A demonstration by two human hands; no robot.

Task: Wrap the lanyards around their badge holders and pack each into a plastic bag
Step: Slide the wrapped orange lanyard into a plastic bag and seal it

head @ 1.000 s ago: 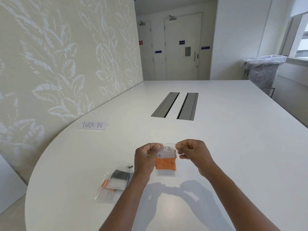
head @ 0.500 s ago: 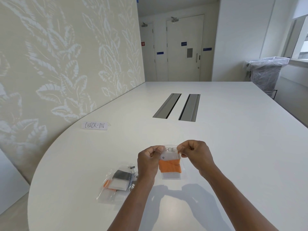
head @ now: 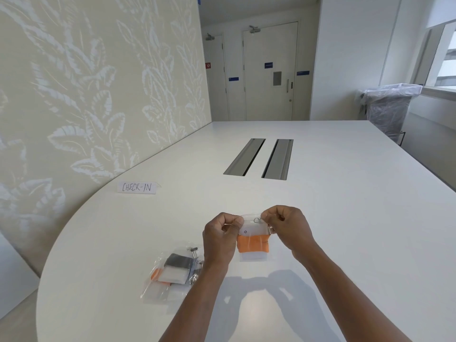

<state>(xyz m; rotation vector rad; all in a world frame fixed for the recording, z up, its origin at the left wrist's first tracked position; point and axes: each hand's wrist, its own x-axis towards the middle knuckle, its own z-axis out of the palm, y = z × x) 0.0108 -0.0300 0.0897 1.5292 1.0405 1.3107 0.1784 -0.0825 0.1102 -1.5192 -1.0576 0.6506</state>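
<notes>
Both hands are pinching the top edge of a clear plastic bag [head: 253, 240]: left hand [head: 219, 236], right hand [head: 283, 227], apparently sealing it. Inside, an orange lanyard [head: 251, 244] is sitting wrapped. Packed bags [head: 172, 272] are lying on the worktop [head: 345, 218]; no loose badges are showing.

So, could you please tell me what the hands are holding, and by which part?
A clear plastic bag with an orange-wrapped badge holder inside; left hand and right hand pinch its top edge.
</notes>
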